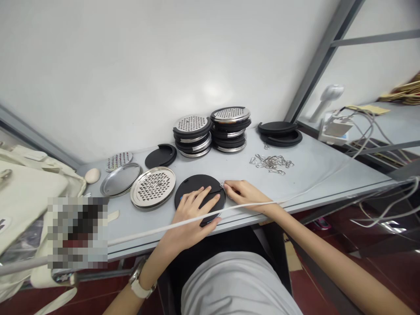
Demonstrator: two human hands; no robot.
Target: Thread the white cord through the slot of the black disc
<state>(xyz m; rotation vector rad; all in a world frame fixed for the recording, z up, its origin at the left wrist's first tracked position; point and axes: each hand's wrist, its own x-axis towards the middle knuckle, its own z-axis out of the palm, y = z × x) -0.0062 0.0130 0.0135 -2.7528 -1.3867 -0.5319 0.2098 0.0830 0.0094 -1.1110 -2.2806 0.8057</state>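
Note:
A round black disc (197,188) lies on the table near its front edge. My left hand (193,214) rests on top of it with fingers spread, the thumb near the disc's front rim. At the disc's right edge, my right hand (241,192) is closed in a pinch on a small wire clip (222,185). Farther right lies a loose pile of similar metal clips (271,162). Left of the disc is a round metal grater plate (153,187), with a plain metal disc (121,179) beside it.
Two stacks of graters, a left stack (192,135) and a right stack (230,129), stand by the wall. Black covers (278,133) lie at the back right, another black cover (160,156) at the left. A white cable (243,204) crosses in front of my hands. Pale bags (33,188) crowd the left.

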